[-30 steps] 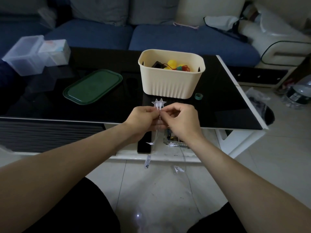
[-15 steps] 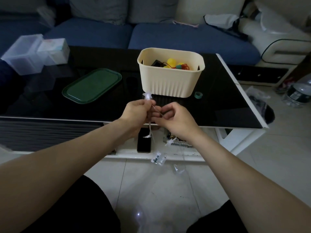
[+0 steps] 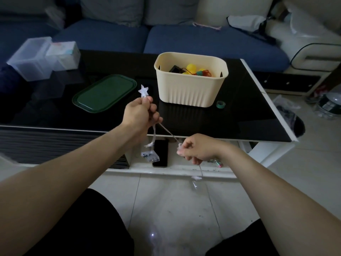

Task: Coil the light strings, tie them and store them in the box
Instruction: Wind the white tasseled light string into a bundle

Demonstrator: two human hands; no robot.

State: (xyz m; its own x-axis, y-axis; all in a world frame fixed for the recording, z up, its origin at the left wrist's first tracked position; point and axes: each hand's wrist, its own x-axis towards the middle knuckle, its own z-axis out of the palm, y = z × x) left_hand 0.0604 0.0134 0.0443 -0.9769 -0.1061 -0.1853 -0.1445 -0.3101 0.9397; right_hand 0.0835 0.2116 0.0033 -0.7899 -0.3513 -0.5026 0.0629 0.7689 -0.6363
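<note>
Dim daylight falls on a glossy black glass coffee table [image 3: 230, 115] with a blue sofa [image 3: 203, 41] behind it. At about one o'clock on the tabletop stands the cream ribbed plastic box [image 3: 191, 89], already holding a coiled string of yellow and teal bulb lights [image 3: 195, 70]. At its five o'clock side lies a small green roll of tape [image 3: 220, 104], and at nine o'clock from the box a dark green oval tray lid [image 3: 104, 93] lies flat. Two clear plastic containers [image 3: 42, 56] sit at the far ten o'clock corner. The left hand [image 3: 140, 115] is raised over the table's near edge, fingers curled round the clear-wired star light string [image 3: 167, 130], with one white star [image 3: 143, 90] poking above the fist and a clear battery pack (probably; the view is dim) [image 3: 150, 156] dangling below. The string runs taut toward four o'clock to the right hand [image 3: 198, 148], which pinches it between thumb and forefinger; the rest trails down to the tiled floor [image 3: 175, 200]. A black phone [image 3: 160, 153] lies on the lower shelf between the hands.
</note>
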